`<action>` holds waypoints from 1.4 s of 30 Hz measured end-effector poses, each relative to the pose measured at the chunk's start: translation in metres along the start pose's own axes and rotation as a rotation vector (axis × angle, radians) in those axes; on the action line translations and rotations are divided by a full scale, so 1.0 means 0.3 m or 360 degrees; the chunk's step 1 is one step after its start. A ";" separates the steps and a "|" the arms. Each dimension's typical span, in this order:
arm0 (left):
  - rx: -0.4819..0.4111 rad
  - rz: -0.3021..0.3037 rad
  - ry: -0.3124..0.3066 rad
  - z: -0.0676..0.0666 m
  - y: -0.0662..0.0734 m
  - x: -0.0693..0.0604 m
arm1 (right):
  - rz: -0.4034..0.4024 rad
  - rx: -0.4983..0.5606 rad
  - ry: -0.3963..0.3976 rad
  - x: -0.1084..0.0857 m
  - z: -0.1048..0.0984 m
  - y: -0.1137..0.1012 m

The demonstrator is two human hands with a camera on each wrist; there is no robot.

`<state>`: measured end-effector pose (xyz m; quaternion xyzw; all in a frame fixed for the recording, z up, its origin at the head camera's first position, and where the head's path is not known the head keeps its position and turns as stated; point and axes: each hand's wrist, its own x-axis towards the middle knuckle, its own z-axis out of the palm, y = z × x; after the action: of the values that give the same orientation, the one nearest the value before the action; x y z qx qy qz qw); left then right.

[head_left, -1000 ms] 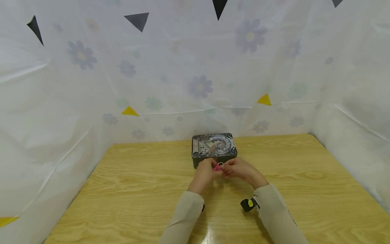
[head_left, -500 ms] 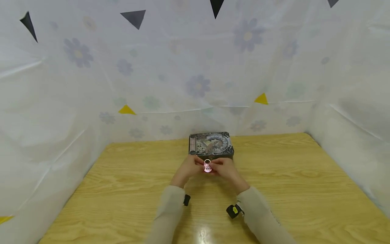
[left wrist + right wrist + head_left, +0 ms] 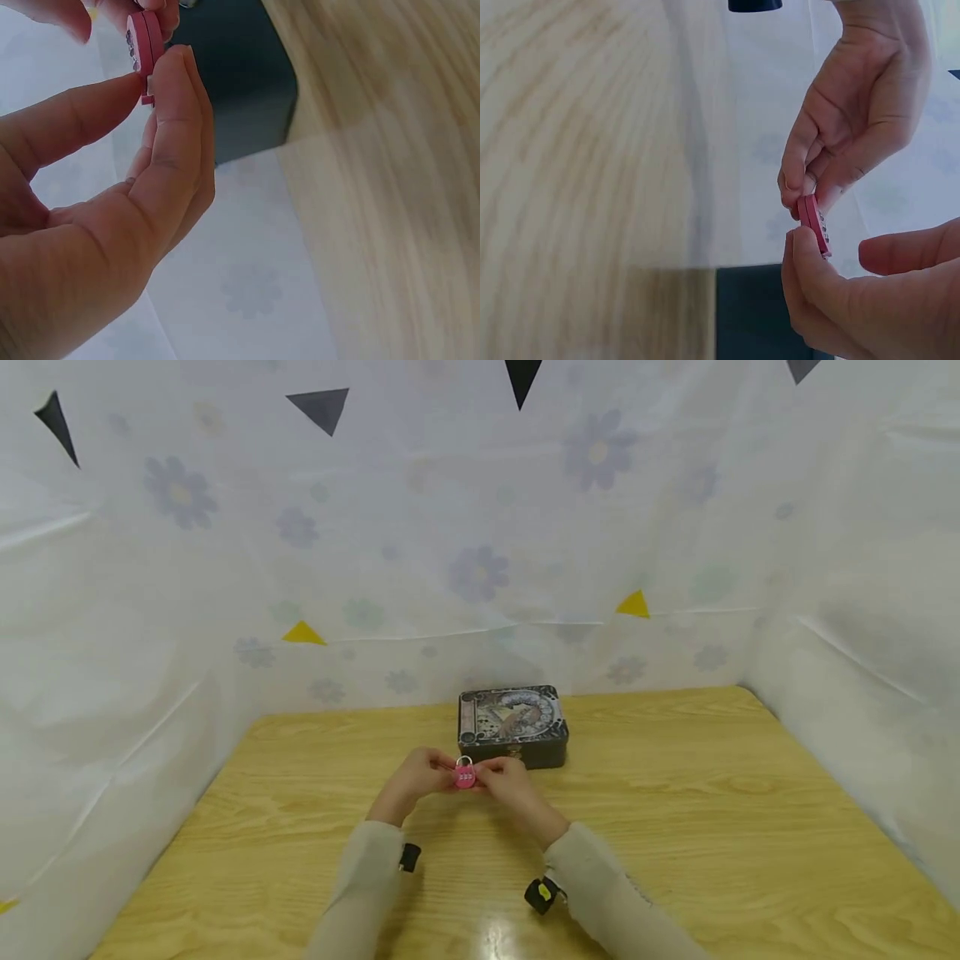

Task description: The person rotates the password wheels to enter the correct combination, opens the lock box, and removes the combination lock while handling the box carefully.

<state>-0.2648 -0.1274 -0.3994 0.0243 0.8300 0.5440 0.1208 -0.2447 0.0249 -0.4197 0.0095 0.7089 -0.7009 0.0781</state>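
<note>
A pink combination padlock [image 3: 465,776] with a silver shackle is held up in front of the box's left corner, its number dials facing the head camera. My left hand [image 3: 416,779] pinches it by one edge between thumb and fingers, clearly so in the left wrist view. From the other side, the fingertips of my right hand [image 3: 517,789] touch the padlock's back. In the right wrist view the right thumb [image 3: 900,250] stands apart from the padlock [image 3: 814,225]. Just behind the hands sits a dark tin box [image 3: 513,718] with a printed lid, lid down, a small latch [image 3: 514,751] on its front.
The box stands near the back edge of the wood-grain table [image 3: 675,827]. White flower-patterned sheeting [image 3: 480,527] encloses the back and both sides. Black cameras are strapped at both wrists, the right one [image 3: 541,895] with a yellow mark.
Both hands have moved left with the padlock, away from the box's front, uncovering the latch. The padlock has turned upright, dials toward the head camera. The right thumb now stands off it.
</note>
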 end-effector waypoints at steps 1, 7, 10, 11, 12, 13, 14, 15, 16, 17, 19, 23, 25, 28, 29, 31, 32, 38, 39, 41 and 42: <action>0.0005 0.0002 0.0016 -0.005 -0.006 -0.001 | -0.0005 0.0003 -0.0016 0.004 0.010 0.009; 0.0165 -0.0007 0.0143 -0.020 -0.029 0.006 | -0.0054 -0.0051 -0.0088 0.033 0.059 0.049; 0.0355 -0.0027 0.0228 -0.028 -0.046 0.016 | -0.0018 -0.0075 -0.0131 0.042 0.080 0.051; 0.0417 -0.0037 0.0251 -0.031 -0.052 0.019 | -0.0005 -0.0086 -0.0146 0.045 0.086 0.052; 0.0468 -0.0049 0.0262 -0.034 -0.057 0.022 | 0.0008 -0.0098 -0.0159 0.047 0.091 0.053; 0.0503 -0.0056 0.0265 -0.037 -0.062 0.024 | 0.0015 -0.0110 -0.0174 0.049 0.096 0.052; 0.0530 -0.0067 0.0265 -0.040 -0.066 0.025 | 0.0023 -0.0122 -0.0184 0.050 0.100 0.052; 0.0554 -0.0075 0.0261 -0.043 -0.069 0.026 | 0.0026 -0.0134 -0.0201 0.051 0.103 0.051; 0.0577 -0.0081 0.0260 -0.045 -0.070 0.027 | 0.0028 -0.0149 -0.0216 0.051 0.105 0.051; 0.0600 -0.0079 0.0257 -0.046 -0.071 0.027 | 0.0033 -0.0160 -0.0232 0.051 0.107 0.049; 0.0637 -0.0089 0.0249 -0.048 -0.069 0.027 | 0.0045 -0.0183 -0.0264 0.051 0.109 0.046; 0.0714 -0.0116 0.0229 -0.049 -0.065 0.028 | 0.0077 -0.0234 -0.0296 0.053 0.111 0.043; 0.0741 -0.0144 0.0220 -0.048 -0.063 0.030 | 0.0083 -0.0264 -0.0293 0.059 0.114 0.047; 0.0753 -0.0175 0.0209 -0.044 -0.062 0.032 | 0.0124 -0.0286 -0.0281 0.071 0.120 0.054; 0.0753 -0.0175 0.0208 -0.043 -0.062 0.032 | 0.0132 -0.0286 -0.0278 0.076 0.122 0.056; 0.0756 -0.0161 0.0208 -0.040 -0.063 0.033 | 0.0150 -0.0277 -0.0275 0.085 0.126 0.060; 0.0752 -0.0151 0.0210 -0.039 -0.064 0.033 | 0.0160 -0.0270 -0.0276 0.089 0.128 0.061; 0.0778 -0.0115 0.0226 -0.037 -0.064 0.034 | 0.0167 -0.0263 -0.0303 0.106 0.133 0.066; 0.0784 -0.0123 0.0225 -0.037 -0.062 0.035 | 0.0165 -0.0270 -0.0308 0.107 0.133 0.067; 0.0785 -0.0144 0.0217 -0.037 -0.058 0.037 | 0.0165 -0.0286 -0.0314 0.110 0.134 0.067; 0.0788 -0.0152 0.0216 -0.038 -0.057 0.038 | 0.0165 -0.0296 -0.0316 0.111 0.134 0.066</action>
<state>-0.2768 -0.1426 -0.4126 -0.0227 0.9442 0.3185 0.0809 -0.2711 -0.0181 -0.4438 -0.0305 0.7581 -0.6247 0.1846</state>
